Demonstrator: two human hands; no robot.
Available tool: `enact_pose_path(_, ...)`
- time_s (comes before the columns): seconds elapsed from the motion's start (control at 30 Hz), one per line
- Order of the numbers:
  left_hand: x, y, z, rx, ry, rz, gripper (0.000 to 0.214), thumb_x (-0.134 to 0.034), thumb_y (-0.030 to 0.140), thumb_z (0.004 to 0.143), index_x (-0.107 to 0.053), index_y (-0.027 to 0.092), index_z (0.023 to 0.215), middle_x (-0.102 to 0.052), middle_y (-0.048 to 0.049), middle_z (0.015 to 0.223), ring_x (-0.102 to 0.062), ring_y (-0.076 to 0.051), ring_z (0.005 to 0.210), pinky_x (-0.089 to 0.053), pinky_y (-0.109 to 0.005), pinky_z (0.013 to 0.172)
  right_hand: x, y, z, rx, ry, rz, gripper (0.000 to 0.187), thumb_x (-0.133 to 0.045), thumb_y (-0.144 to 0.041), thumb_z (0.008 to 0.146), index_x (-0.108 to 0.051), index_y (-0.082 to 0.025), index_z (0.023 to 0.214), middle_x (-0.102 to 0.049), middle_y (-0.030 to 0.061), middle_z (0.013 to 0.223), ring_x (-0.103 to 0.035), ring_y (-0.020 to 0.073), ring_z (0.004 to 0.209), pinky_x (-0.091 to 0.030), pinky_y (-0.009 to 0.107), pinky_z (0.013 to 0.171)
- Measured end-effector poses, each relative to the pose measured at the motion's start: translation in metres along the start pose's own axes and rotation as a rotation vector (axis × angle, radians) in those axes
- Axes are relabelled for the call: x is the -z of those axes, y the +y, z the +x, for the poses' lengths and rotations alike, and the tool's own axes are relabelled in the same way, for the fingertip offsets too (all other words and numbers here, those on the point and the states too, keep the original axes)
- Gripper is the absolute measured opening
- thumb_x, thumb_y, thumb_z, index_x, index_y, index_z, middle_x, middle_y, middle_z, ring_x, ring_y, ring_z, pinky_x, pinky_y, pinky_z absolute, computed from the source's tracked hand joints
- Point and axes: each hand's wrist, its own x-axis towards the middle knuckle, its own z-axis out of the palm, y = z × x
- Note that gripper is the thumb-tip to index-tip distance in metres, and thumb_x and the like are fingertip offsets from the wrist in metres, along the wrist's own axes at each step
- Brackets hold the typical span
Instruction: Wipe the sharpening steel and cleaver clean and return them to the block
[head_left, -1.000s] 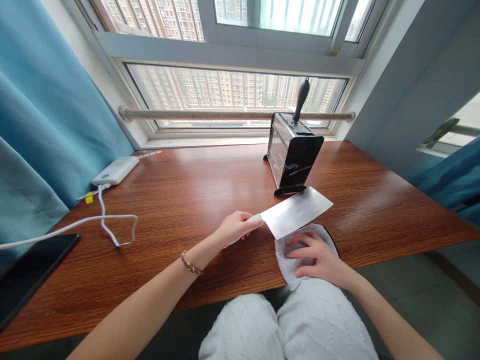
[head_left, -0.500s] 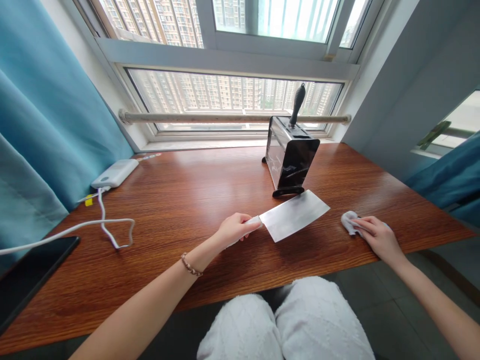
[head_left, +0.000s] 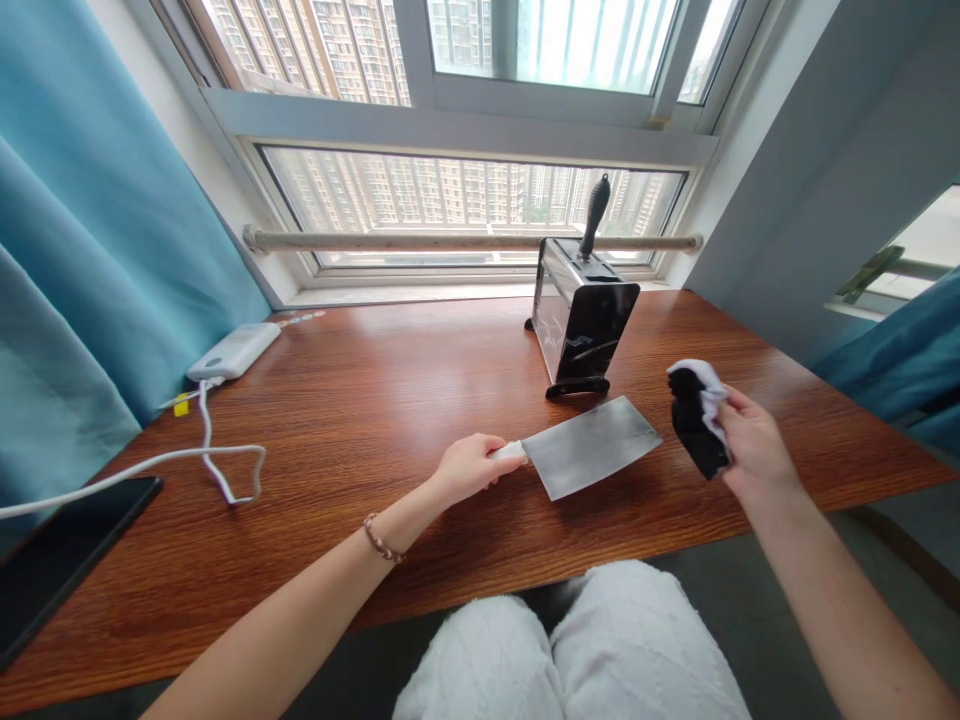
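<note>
My left hand point(head_left: 474, 466) is wrapped around the pale handle of a cleaver point(head_left: 592, 447). Its broad grey blade points right, in front of the knife block. On the right, my right hand point(head_left: 754, 440) pinches a black and white cloth point(head_left: 697, 415), which hangs above the table, apart from the blade. Behind the cleaver stands the knife block point(head_left: 600, 330), with shiny sides and black feet. One black-handled tool point(head_left: 595, 215) sticks up out of its top.
The brown wooden table point(head_left: 360, 380) reaches back to the window sill. At the left lie a white power bank point(head_left: 235, 351), a looping white cable point(head_left: 217, 470) and a dark tablet-like device point(head_left: 67, 560). A blue curtain point(head_left: 97, 220) hangs beside them.
My right hand has lifted the cloth off the tabletop, and its black side now shows. My left hand keeps hold of the cleaver, whose blade has tilted slightly.
</note>
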Motion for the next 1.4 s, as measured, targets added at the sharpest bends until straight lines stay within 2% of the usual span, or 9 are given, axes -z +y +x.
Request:
enact_pose_path(0.07,-0.001,-0.002,0.001,-0.002,-0.011,0.003,0.049,-0.040,0.063,0.067,-0.059,0.017,0.069,-0.057,-0.0001,0.056,-0.050,-0.012,0.048,-0.030,-0.021,0.046,-0.048,-0.011,-0.023,0.094,-0.190,-0.117,0.029,-0.052,-0.032,0.074,-0.056,-0.018,0.100,-0.058,0.0041,0.083,-0.056,0.0124,0.068,-0.045,0.026,0.063)
enact_pose_path(0.17,-0.002,-0.003,0.002,-0.005,-0.009,0.015,0.047,-0.042,0.060,0.067,-0.061,0.018,0.071,-0.057,-0.0002,0.055,-0.051,-0.012,0.048,-0.030,-0.021,0.047,-0.111,-0.012,-0.058,0.420,-0.491,-0.484,0.020,-0.046,-0.023,0.080,-0.058,-0.018,0.095,-0.054,0.0069,0.095,-0.050,0.0177,0.088,-0.040,0.032,0.081)
enact_pose_path(0.23,-0.002,-0.002,0.002,-0.005,0.022,0.044,0.043,-0.044,0.057,0.067,-0.062,0.018,0.073,-0.057,-0.0005,0.056,-0.051,-0.013,0.050,-0.031,-0.021,0.047,-0.137,-0.004,-0.073,0.576,-0.648,-0.719,0.026,-0.042,-0.014,0.079,-0.055,-0.016,0.102,-0.051,0.0108,0.103,-0.044,0.0224,0.097,-0.036,0.037,0.085)
enact_pose_path(0.3,-0.001,0.001,0.000,0.000,0.069,0.076,0.042,-0.045,0.056,0.067,-0.063,0.019,0.076,-0.059,-0.0011,0.059,-0.052,-0.013,0.052,-0.031,-0.020,0.049,-0.149,0.005,-0.080,0.613,-0.725,-0.756,0.033,-0.041,-0.008,0.078,-0.050,-0.014,0.109,-0.050,0.0113,0.106,-0.041,0.0227,0.099,-0.035,0.037,0.087)
enact_pose_path(0.43,0.000,0.008,-0.005,0.002,0.113,0.145,0.043,-0.043,0.058,0.068,-0.063,0.021,0.077,-0.061,-0.0024,0.066,-0.053,-0.015,0.056,-0.030,-0.021,0.050,-0.147,0.012,-0.074,0.638,-0.786,-0.824,0.027,-0.038,-0.014,0.083,-0.049,-0.014,0.108,-0.052,0.0094,0.099,-0.042,0.0201,0.095,-0.034,0.034,0.085)
enact_pose_path(0.67,-0.003,0.011,-0.007,-0.022,0.157,0.235,0.046,-0.039,0.061,0.069,-0.064,0.024,0.080,-0.062,-0.0017,0.073,-0.054,-0.016,0.064,-0.029,-0.021,0.053,-0.149,0.007,-0.069,0.616,-0.702,-1.021,0.015,-0.037,-0.019,0.085,-0.052,-0.016,0.083,-0.053,0.0069,0.083,-0.042,0.0193,0.084,-0.032,0.031,0.075)
enact_pose_path(0.87,-0.005,0.011,-0.009,-0.055,0.190,0.285,0.044,-0.038,0.058,0.072,-0.063,0.026,0.087,-0.063,-0.0009,0.078,-0.054,-0.016,0.068,-0.030,-0.022,0.056,-0.155,0.011,-0.069,0.584,-0.662,-1.069,0.017,-0.035,-0.017,0.084,-0.050,-0.015,0.077,-0.053,0.0072,0.078,-0.042,0.0201,0.078,-0.031,0.032,0.069)
enact_pose_path(1.13,-0.003,0.014,-0.008,-0.001,0.141,0.236,0.044,-0.039,0.060,0.071,-0.063,0.023,0.077,-0.062,0.0002,0.073,-0.053,-0.015,0.064,-0.028,-0.020,0.052,-0.143,0.011,-0.074,0.664,-0.700,-0.983,0.018,-0.039,-0.019,0.083,-0.050,-0.016,0.097,-0.052,0.0071,0.092,-0.042,0.0200,0.089,-0.030,0.035,0.087)
enact_pose_path(1.4,-0.005,0.012,-0.009,0.002,0.155,0.270,0.046,-0.038,0.061,0.071,-0.062,0.022,0.075,-0.061,-0.0004,0.072,-0.052,-0.015,0.064,-0.027,-0.022,0.053,-0.119,0.029,-0.055,0.591,-0.594,-0.942,0.033,-0.038,-0.029,0.084,-0.044,-0.018,0.115,-0.045,0.0080,0.117,-0.036,0.0218,0.110,-0.028,0.038,0.095)
